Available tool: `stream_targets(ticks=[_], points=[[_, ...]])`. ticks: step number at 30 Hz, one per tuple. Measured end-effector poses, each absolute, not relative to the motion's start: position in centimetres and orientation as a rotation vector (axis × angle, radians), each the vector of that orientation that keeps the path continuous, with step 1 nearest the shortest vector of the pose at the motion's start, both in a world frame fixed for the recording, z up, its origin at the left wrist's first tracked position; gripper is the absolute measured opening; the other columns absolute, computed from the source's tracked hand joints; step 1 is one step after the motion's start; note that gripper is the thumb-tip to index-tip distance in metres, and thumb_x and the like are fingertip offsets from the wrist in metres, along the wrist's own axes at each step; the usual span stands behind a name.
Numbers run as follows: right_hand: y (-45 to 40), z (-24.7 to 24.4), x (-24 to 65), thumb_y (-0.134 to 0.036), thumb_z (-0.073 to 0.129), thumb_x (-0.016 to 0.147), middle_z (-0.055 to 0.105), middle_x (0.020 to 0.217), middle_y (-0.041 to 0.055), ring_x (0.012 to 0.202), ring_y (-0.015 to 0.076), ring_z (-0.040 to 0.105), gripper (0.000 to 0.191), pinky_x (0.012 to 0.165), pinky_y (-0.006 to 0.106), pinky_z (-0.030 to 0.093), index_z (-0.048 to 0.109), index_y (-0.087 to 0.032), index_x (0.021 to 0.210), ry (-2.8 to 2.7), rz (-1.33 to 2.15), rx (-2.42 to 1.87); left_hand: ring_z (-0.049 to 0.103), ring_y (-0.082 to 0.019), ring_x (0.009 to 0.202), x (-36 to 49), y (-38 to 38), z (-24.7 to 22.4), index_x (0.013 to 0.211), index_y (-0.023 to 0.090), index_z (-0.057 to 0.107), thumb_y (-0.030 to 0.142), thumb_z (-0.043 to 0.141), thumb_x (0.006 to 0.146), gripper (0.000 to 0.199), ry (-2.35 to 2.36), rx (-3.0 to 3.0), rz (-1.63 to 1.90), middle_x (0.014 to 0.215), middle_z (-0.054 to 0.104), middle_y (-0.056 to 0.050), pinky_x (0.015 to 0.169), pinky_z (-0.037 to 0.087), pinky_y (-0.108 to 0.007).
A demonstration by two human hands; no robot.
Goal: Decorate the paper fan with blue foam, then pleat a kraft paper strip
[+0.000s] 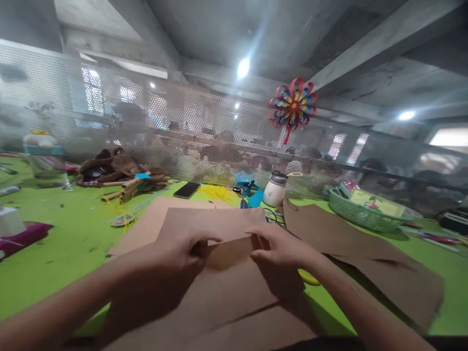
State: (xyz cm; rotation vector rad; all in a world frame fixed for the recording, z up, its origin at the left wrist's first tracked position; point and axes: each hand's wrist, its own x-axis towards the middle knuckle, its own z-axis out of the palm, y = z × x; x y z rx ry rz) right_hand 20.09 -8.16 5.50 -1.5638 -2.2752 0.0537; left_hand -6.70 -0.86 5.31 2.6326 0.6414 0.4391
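Note:
A sheet of brown paper (234, 282) lies in front of me, with a bent edge running between my two hands. My left hand (183, 251) has its fingers curled at the left end of that edge, the index finger stretched along it. At the edge's right end, my right hand (278, 246) grips the paper between bent fingers and thumb. Below the edge, a shaded, lighter brown patch shows. More brown paper (146, 219) lies flat behind my left hand. Further brown sheets (351, 239) are spread to the right of my right hand.
On the green table (32, 287) are a black phone (186, 190), yellow paper shreds (219, 193), a white bottle (275, 190) and a green basket (360, 212). A clear jar (46, 163) and dark brown scraps (109, 168) stand at left. A perforated screen (204, 126) rises behind.

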Motion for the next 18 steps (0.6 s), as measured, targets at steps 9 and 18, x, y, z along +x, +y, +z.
stream_targets(ticks=[9,18], points=[[-9.3,8.4,21.5,-0.016,0.046,0.091,0.064,0.085,0.0076,0.081,0.0193,0.058,0.021,0.073,0.032,0.045,0.067,-0.016,0.089,-2.041,-0.434,-1.390,0.046,-0.015,0.065,-7.0,0.3,13.0,0.070,0.018,0.059,0.011,0.041,0.081,0.022,0.651,3.281,0.687,0.073,0.054,-0.004,0.058,0.034,-0.028],[-16.5,-1.4,21.1,-0.002,0.042,0.086,0.063,0.106,0.0126,0.099,0.0237,0.054,0.029,0.084,0.040,0.047,0.060,-0.016,0.104,-2.259,-0.414,-1.396,0.046,-0.019,0.072,-8.4,-5.3,2.7,0.078,0.017,0.054,0.007,0.039,0.087,0.020,0.361,3.233,0.441,0.081,0.056,-0.007,0.067,0.039,-0.033]])
